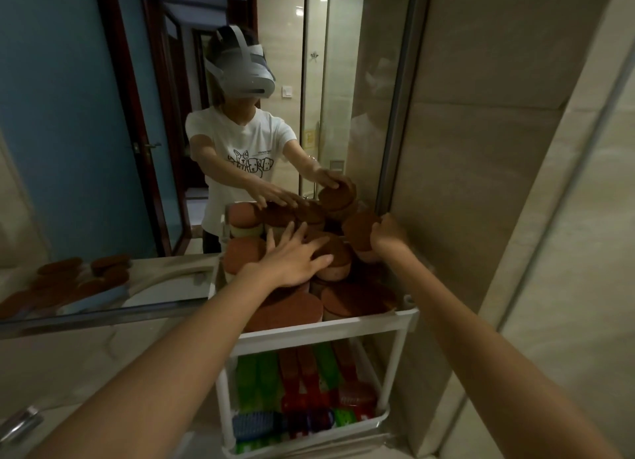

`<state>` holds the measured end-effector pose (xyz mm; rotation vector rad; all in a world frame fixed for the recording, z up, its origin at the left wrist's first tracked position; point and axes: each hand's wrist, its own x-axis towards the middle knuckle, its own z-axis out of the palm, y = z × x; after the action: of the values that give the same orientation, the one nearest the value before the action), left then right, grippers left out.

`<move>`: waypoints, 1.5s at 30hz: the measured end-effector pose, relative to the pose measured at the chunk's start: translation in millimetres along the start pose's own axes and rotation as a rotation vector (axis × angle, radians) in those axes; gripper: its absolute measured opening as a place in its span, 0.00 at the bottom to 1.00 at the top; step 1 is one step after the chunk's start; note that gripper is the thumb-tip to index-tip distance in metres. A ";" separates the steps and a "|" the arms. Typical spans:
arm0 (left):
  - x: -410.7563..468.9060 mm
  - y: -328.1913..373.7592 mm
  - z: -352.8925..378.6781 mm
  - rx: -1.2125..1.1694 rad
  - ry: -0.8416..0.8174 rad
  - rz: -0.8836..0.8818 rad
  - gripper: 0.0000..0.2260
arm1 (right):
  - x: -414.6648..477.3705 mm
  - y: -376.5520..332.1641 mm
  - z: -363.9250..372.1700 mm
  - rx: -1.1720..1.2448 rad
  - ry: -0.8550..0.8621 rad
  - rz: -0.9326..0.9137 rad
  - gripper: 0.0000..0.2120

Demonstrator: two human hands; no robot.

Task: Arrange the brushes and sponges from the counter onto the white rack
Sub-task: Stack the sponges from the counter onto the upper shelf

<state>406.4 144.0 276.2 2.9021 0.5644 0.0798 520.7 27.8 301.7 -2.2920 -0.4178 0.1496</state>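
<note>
Left grip (295,259) is wide, fingers spread flat, pressing on the sponge pile (292,311) in the top tier of the white rack (319,333); likely steadying the heap so it doesn't slide. Right grip (388,235) is curled round one brown-topped sponge (359,228) at the tier's far right corner, by the wall; probably seating it in the last gap. The rack sits at the right end of the tabletop (86,355), against the mirror (86,115).

Top tier: brown-topped sponges only, stacked above the rim, some tilted. Bottom tier: brushes (309,372), green and red, lying lengthwise side by side, with a blue brush (257,424) crosswise at the near edge. The task looks nearly done. The mirror shows more brown sponges at left, but the real ones aren't visible. Risk: the overfull pile tips off the top.
</note>
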 end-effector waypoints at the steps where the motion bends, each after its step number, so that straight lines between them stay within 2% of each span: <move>1: -1.8 -0.9 1.9 0.010 -0.030 0.002 0.24 | 1.4 2.8 3.6 -0.012 -0.020 0.002 0.22; 4: -3.0 -2.5 3.0 0.016 -0.073 -0.005 0.25 | 1.5 7.4 10.8 0.030 -0.034 -0.002 0.20; 10: -3.2 -0.9 5.0 0.022 -0.056 -0.004 0.25 | 6.0 10.3 19.2 -0.136 -0.034 0.019 0.19; 15: -4.8 -1.1 6.0 0.023 -0.054 -0.006 0.24 | 12.7 17.4 29.9 -0.245 -0.138 -0.167 0.20; 17: -4.5 -0.9 6.0 0.031 -0.059 -0.010 0.24 | 13.7 17.2 27.8 -0.285 -0.159 -0.156 0.20; 24: 1.1 2.6 -1.0 0.015 -0.113 -0.030 0.25 | 12.4 22.2 28.6 -0.577 -0.121 -0.318 0.19; 28: 0.9 7.7 -5.4 -0.013 -0.108 -0.060 0.24 | 8.6 21.1 26.0 -0.579 -0.071 -0.367 0.15; 30: -3.4 11.8 -10.2 -0.060 -0.035 -0.061 0.22 | 2.0 18.7 23.7 -0.509 -0.012 -0.383 0.11; 32: -8.6 13.9 -16.5 -0.108 0.095 -0.053 0.21 | -6.7 13.2 20.7 -0.402 0.046 -0.411 0.13; 36: -40.0 7.7 -29.7 -0.299 0.376 -0.127 0.17 | -48.0 -5.3 22.9 -0.213 0.108 -0.618 0.14; 40: -108.8 -6.5 -32.4 -0.487 0.601 -0.281 0.14 | -114.2 -26.2 41.9 -0.022 0.051 -0.722 0.16; 45: -215.7 -53.4 16.8 -0.614 0.607 -0.514 0.11 | -204.2 -32.2 100.3 0.142 -0.165 -0.800 0.15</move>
<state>188.5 108.6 245.8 2.0369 1.1206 0.8968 297.3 47.3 251.8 -1.8218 -1.3195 -0.0372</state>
